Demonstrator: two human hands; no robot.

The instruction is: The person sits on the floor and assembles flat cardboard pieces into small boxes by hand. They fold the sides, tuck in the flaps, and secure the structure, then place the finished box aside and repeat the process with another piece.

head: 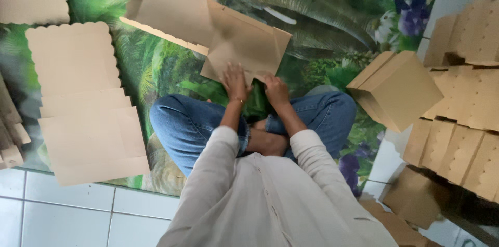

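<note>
We are sitting cross-legged on a mat (156, 65) printed with jungle leaves and purple flowers, spread over a white tiled floor (67, 210). In front of our knees lies a flat brown cardboard sheet (208, 21) with scalloped edges, partly folded, its near flap touching both hands. Our left hand (235, 82) presses down on the near edge with fingers spread flat, gripping nothing; our right hand (275, 89) sits just beside it, fingers curled over the flap's edge, though we cannot tell whether they pinch it.

To fold well, we judge it best to keep the left palm firm along the crease while the right lifts the flap evenly, so the line stays straight and the scallops do not tear.

A stack of flat sheets (83, 101) lies to our left. To our right stands a finished box (397, 91), with piled boxes (462, 122) beyond it.
</note>
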